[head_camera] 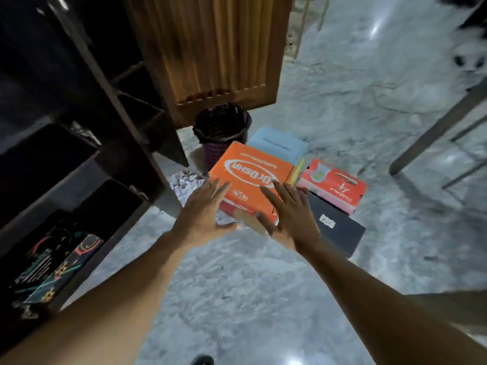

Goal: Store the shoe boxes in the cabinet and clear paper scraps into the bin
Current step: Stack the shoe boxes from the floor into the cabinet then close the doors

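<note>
Subject: orange shoe box (253, 175), lying flat on the floor (237, 285) in front of the bin (221, 133), apparently on top of another box of which only a red edge shows. Three more shoe boxes lie just beside it: light blue (279, 143), red (332, 185) and dark navy (334, 227). Paper scraps (184, 183) lie to its left, near the cabinet (52, 180).

Left hand (203, 214) and right hand (290, 219) are both spread, fingers straight, one at each near corner of the lid. Neither grips anything. Contact cannot be confirmed because of blur.

Assessment: thin cardboard, likely light and fairly stiff, though the printed lid looks smooth and may lift off separately. Recommend holding the two short ends with fingers under the base and not lifting by the lid.
</note>
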